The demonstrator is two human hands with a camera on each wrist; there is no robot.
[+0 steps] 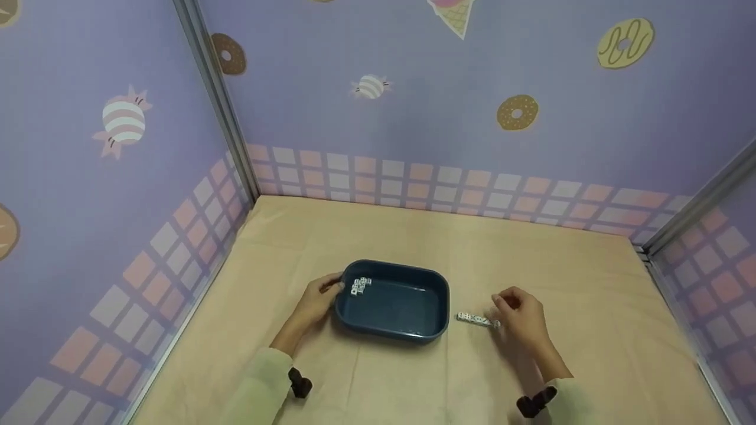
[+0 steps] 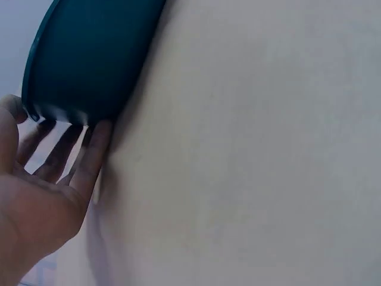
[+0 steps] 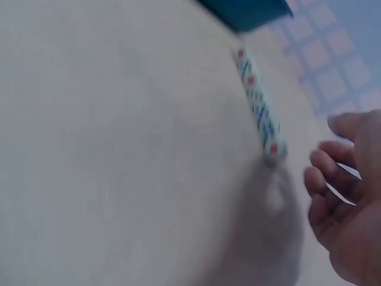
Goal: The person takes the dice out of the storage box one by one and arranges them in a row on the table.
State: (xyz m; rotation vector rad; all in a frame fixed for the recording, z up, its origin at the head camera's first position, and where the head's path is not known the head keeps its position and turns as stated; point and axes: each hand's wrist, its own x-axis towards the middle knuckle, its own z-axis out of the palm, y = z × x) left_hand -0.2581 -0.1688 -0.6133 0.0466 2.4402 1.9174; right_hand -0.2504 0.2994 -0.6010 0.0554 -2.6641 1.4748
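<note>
The rim of a dark blue tray (image 1: 393, 310) is pinched by the left hand (image 1: 316, 300); the right hand (image 1: 522, 317) is loosely curled — nothing seen in it — near a row of dice (image 1: 477, 320) on the desk (image 1: 561, 265), beside the tray. A pick from the row seems the current step, for which fingertips must be lowered. The row is white, closely lined, with red and blue pips; more dice (image 1: 360, 285) are clustered inside the tray's left end.

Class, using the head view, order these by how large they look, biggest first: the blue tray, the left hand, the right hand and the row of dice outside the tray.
1. Blue tray
2. Left hand and right hand: too alike to rank
3. Row of dice
</note>
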